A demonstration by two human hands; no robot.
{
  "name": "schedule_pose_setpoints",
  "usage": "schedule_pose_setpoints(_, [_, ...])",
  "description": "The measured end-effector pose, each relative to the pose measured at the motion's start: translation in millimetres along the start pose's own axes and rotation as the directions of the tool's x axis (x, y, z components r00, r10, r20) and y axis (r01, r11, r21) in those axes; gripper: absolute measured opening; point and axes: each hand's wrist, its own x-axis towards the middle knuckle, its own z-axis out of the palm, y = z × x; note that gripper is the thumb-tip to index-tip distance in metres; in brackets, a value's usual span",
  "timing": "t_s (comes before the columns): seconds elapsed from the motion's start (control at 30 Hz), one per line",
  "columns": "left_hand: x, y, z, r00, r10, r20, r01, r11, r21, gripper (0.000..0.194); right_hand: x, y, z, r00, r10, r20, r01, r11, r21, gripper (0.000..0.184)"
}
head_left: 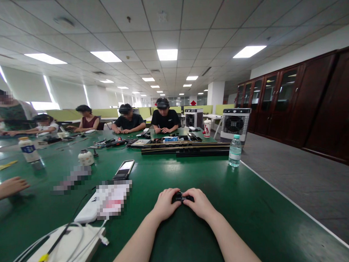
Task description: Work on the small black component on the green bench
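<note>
Both my hands meet over a small black object on the green table, right in front of me. Its exact kind is too small and too covered to make out. My left hand grips its left end, fingers curled over the top with the thumb at the near side. On the right end my right hand closes in the same way. Only the dark middle of the object shows between the fingertips, and it sits low, at about table height.
Left of my arms lie a phone, a white power bank and a white box with cables. A water bottle stands at the right edge. Long black rails lie ahead. Another person's hand rests at far left; several people sit beyond.
</note>
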Motion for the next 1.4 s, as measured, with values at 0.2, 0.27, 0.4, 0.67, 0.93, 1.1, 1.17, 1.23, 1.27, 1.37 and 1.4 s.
schedule_pose_setpoints(0.2, [-0.5,0.8,-1.0,1.0,-0.003,0.008,0.003,1.0,0.009,0.042,-1.4,-3.5,-2.0,1.0,-0.003,0.007,0.003,0.999,-0.033,0.021])
schedule_pose_setpoints(0.27, [-0.3,1.0,-1.3,1.0,-0.007,0.011,0.007,1.0,0.015,0.04,-1.4,-3.5,-1.2,1.0,-0.007,0.006,0.007,0.999,-0.035,0.02])
schedule_pose_setpoints(0.4, [-0.2,0.9,-1.2,1.0,-0.005,0.009,0.005,1.0,0.013,0.04,-1.6,-2.3,0.8,1.0,-0.018,-0.006,0.018,1.0,-0.016,0.02])
schedule_pose_setpoints(0.67, [-0.7,1.6,-2.0,1.0,-0.003,0.006,0.002,1.0,0.017,0.038,-1.0,3.3,1.0,1.0,0.013,-0.018,-0.01,0.99,0.143,0.032])
schedule_pose_setpoints(0.93, [0.0,1.0,-0.6,1.0,-0.021,0.003,0.021,1.0,0.013,0.043,0.2,6.8,1.0,0.998,0.059,-0.019,-0.055,0.987,0.151,0.034])
schedule_pose_setpoints(1.1, [-0.4,2.2,-2.2,0.998,-0.054,0.019,0.054,0.999,0.002,0.049,0.0,6.3,1.0,0.997,0.075,-0.016,-0.072,0.986,0.151,0.033])
schedule_pose_setpoints(1.17, [-0.8,2.6,-2.9,0.999,-0.047,0.021,0.047,0.999,0.004,0.047,-0.4,5.7,0.7,0.997,0.075,-0.015,-0.072,0.986,0.154,0.032])
schedule_pose_setpoints(1.23, [-0.9,2.7,-3.3,0.999,-0.032,0.02,0.032,0.999,0.007,0.044,-0.7,5.3,0.2,0.997,0.078,-0.016,-0.075,0.985,0.154,0.032])
schedule_pose_setpoints(1.27, [-0.9,2.7,-3.4,0.999,-0.026,0.019,0.026,1.0,0.009,0.042,-0.8,5.1,0.1,0.997,0.08,-0.015,-0.077,0.985,0.154,0.032])
schedule_pose_setpoints(1.37, [-0.8,2.8,-3.5,1.0,-0.015,0.015,0.015,1.0,0.011,0.038,-0.8,5.0,-0.2,0.997,0.079,-0.013,-0.076,0.984,0.159,0.031])
schedule_pose_setpoints(1.4, [-0.8,2.8,-3.5,1.0,-0.016,0.013,0.016,1.0,0.011,0.037,-0.8,4.9,-0.2,0.997,0.076,-0.014,-0.073,0.984,0.16,0.031])
